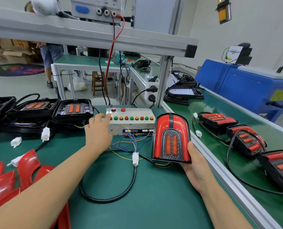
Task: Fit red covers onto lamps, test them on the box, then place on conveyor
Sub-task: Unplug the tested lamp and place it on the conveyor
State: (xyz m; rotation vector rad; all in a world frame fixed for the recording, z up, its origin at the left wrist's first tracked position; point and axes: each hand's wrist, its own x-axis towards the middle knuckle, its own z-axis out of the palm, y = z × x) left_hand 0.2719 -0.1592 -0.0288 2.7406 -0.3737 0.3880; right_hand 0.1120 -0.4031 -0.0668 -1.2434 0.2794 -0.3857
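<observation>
My right hand grips a lamp with its red cover fitted, holding it upright by its lower right corner above the green table. The lamp's black cable runs to a white connector joined to the coloured wires of the test box. My left hand reaches to the box, fingers touching the left end of its row of coloured buttons. Loose red covers lie at the near left. Uncovered black lamps sit at the far left. Three covered lamps lie on the conveyor.
An aluminium rail divides the table from the conveyor. A power supply sits on the overhead shelf with red and black leads dropping to the box. A blue machine stands beyond the conveyor. A person stands at the far left.
</observation>
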